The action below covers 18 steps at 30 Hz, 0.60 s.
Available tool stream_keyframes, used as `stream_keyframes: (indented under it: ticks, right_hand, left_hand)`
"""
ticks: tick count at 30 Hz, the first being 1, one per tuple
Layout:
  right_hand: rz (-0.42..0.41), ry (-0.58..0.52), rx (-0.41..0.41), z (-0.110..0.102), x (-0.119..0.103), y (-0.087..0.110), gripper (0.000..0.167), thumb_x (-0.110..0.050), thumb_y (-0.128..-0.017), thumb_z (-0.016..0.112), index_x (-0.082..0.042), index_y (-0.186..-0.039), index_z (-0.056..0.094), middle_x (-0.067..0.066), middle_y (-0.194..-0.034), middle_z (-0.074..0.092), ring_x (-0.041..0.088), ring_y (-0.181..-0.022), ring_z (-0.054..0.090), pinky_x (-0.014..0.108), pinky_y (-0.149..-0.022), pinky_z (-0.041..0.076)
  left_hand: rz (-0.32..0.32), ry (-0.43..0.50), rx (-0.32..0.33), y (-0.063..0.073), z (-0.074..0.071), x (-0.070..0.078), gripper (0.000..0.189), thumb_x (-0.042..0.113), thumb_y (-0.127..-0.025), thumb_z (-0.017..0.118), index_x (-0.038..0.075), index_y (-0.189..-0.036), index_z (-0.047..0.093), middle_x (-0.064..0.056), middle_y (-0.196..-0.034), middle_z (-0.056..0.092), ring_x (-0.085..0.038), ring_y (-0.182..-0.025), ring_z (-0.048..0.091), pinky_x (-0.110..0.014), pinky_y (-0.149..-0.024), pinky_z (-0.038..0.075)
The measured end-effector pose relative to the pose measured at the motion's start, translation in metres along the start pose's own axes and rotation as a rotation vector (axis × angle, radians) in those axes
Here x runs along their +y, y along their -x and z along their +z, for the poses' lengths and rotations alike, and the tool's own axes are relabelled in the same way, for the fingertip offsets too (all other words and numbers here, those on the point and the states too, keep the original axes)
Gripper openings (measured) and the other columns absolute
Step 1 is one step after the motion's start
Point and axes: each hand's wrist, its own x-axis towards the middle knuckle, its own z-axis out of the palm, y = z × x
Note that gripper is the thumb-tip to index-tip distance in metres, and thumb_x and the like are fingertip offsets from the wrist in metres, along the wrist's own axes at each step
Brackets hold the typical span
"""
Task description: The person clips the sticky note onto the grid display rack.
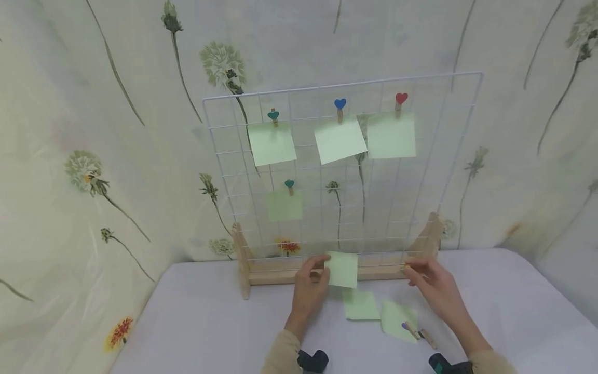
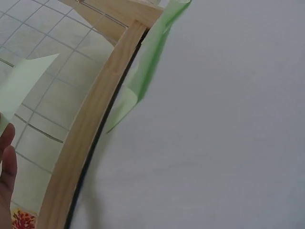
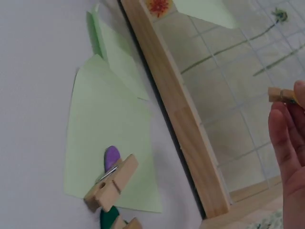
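A pale green sticky note [image 1: 343,270] is pinched at its left edge by my left hand [image 1: 310,291], just in front of the rack's wooden base. My right hand [image 1: 436,288] holds a small wooden clothespin [image 3: 281,95] between thumb and fingers, near the base's right end. Behind both hands stands a white wire grid [image 1: 322,208]. Several green notes hang on it from heart-topped clothespins, among them a blue one [image 1: 340,104] and a red one [image 1: 401,98]. A lower note [image 1: 285,206] hangs from a teal heart clip [image 1: 289,184].
On the white table [image 1: 201,322] lie two loose green notes, one [image 1: 362,305] in the middle and another [image 1: 394,319] to its right. A purple-topped clothespin [image 3: 112,181] and a green-topped one [image 3: 110,218] lie at the right note. Wooden feet [image 1: 242,262] support the grid before a flower-patterned cloth.
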Motion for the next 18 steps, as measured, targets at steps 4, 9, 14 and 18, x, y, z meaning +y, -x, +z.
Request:
stream_keyframes:
  ticks: [4,9,14,18]
  right_hand:
    - [-0.059,-0.046,-0.005,0.002,-0.010,-0.013,0.028,-0.012,-0.092,0.059,-0.004,-0.118,0.054,-0.002,-0.101,0.063,0.000,-0.085,0.063,0.014,-0.071,0.053]
    - [-0.089,-0.011,-0.020,0.002,-0.022,-0.022,0.024,-0.013,-0.092,0.060,-0.006,-0.115,0.059,0.003,-0.103,0.062,-0.005,-0.088,0.060,0.010,-0.074,0.050]
    - [-0.125,-0.034,-0.035,0.004,-0.032,-0.029,0.024,-0.013,-0.092,0.059,-0.004,-0.114,0.057,0.007,-0.104,0.061,0.001,-0.088,0.062,0.012,-0.073,0.052]
    - [-0.149,-0.057,-0.034,0.005,-0.035,-0.033,0.022,-0.010,-0.092,0.060,-0.005,-0.112,0.058,0.006,-0.103,0.060,0.005,-0.089,0.062,0.012,-0.073,0.052]
  left_hand:
    - [0.027,0.010,-0.002,-0.009,-0.011,0.027,0.026,0.002,-0.089,0.059,0.005,-0.115,0.062,-0.012,-0.113,0.065,-0.028,-0.100,0.061,-0.027,-0.076,0.053]
    - [0.054,0.019,-0.006,-0.020,-0.014,0.025,0.028,0.003,-0.089,0.059,0.006,-0.117,0.061,-0.010,-0.117,0.064,-0.027,-0.103,0.061,-0.028,-0.075,0.053]
    - [0.020,0.026,0.022,-0.028,-0.011,0.015,0.029,0.009,-0.089,0.061,0.017,-0.117,0.062,-0.001,-0.117,0.065,-0.020,-0.105,0.061,-0.026,-0.078,0.052]
    - [0.005,0.061,0.012,-0.031,-0.013,0.018,0.029,0.013,-0.089,0.062,0.024,-0.116,0.062,0.005,-0.116,0.064,-0.014,-0.105,0.059,-0.025,-0.080,0.052]
